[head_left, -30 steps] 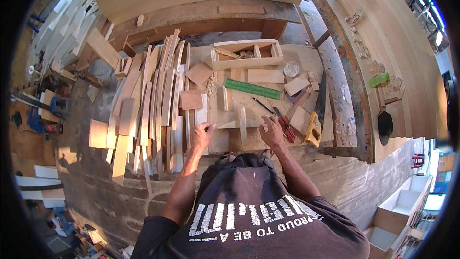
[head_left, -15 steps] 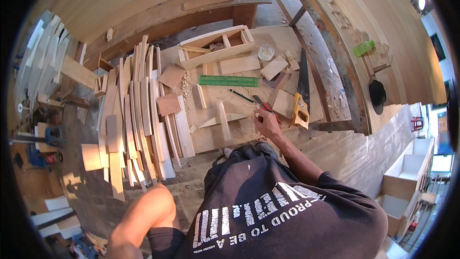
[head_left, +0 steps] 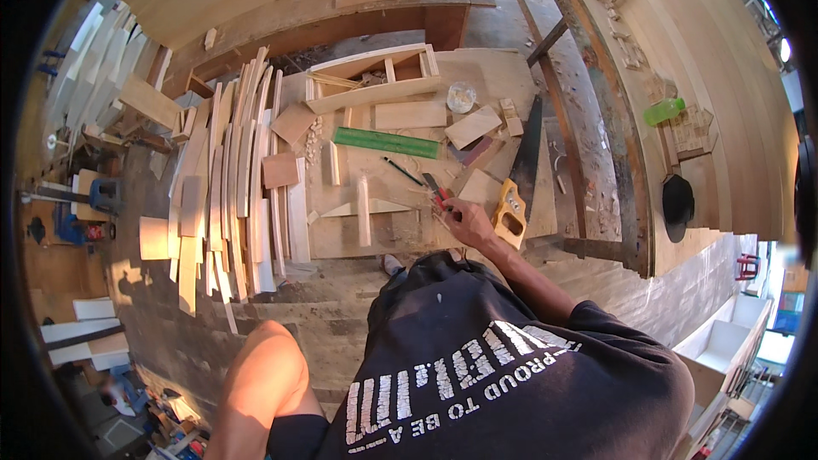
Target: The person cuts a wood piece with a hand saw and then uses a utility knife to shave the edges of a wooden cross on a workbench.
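Resting right hand (head_left: 467, 221), fingers bent, over handle end of red-handled tool (head_left: 440, 195), lying on wooden board (head_left: 490, 68) toward near edge. Can't tell if gripping or just touching; mostly covered at the handle. Can't tell state of left hand: out of frame, with just bent left arm (head_left: 264, 383) showing at lower left. Just beside dark tip of the tool, seeing pencil (head_left: 402, 170). Right of that, seeing saw (head_left: 527, 153), yellow at the handle, blade pointing away. To the left, seeing short stick (head_left: 364, 213) crossing thin pointed strip (head_left: 388, 207). Further back, seeing green ruler (head_left: 386, 142) at a slant, then flat block (head_left: 474, 127), clear round dish (head_left: 461, 97) and open wooden box (head_left: 375, 94) with divider and scraps inside. Along left side of board, seeing long pile of wood strips (head_left: 234, 179). Well off to the right, on pale wood panel (head_left: 741, 153), seeing green bottle (head_left: 665, 111) and black cap (head_left: 677, 209).
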The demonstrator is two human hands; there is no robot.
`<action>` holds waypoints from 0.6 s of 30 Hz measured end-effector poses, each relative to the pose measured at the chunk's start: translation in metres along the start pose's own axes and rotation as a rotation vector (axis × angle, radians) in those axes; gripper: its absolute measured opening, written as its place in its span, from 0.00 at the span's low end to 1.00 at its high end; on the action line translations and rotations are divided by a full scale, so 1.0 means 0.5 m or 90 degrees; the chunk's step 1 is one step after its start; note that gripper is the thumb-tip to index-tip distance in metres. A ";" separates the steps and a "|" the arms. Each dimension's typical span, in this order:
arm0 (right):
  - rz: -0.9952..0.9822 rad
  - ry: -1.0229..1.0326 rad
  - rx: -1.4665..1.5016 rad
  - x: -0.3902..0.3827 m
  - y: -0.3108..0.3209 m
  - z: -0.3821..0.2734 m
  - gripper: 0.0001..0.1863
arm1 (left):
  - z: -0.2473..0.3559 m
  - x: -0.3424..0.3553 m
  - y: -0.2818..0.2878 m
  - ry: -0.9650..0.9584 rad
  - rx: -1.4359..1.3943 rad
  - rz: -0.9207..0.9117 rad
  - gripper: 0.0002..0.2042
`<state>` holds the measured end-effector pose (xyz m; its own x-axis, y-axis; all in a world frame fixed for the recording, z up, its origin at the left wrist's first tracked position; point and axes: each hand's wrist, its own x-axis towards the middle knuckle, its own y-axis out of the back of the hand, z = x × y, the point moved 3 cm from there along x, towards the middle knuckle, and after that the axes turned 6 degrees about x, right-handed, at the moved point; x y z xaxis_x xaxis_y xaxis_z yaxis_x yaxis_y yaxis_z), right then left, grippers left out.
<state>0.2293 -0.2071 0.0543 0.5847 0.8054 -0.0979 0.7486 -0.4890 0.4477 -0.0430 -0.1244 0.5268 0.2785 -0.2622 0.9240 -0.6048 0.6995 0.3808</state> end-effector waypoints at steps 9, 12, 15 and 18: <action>-0.065 0.097 0.057 0.035 0.017 0.002 0.11 | -0.025 -0.048 -0.094 0.300 -0.271 0.055 0.03; -0.095 0.126 0.001 0.052 0.002 -0.007 0.13 | -0.187 -0.365 -0.144 0.964 -0.130 0.451 0.06; -0.130 0.194 -0.052 0.059 -0.054 -0.026 0.15 | -0.256 -0.675 -0.218 1.114 0.428 -0.103 0.09; -0.137 0.195 -0.080 0.067 -0.108 -0.054 0.17 | -0.272 -0.810 -0.279 1.160 0.492 -0.165 0.14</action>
<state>0.2003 -0.1448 0.0508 0.2838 0.9571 0.0589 0.7888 -0.2680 0.5532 0.0303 -0.0254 0.0946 0.3866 0.9193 -0.0730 -0.4289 0.2493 0.8683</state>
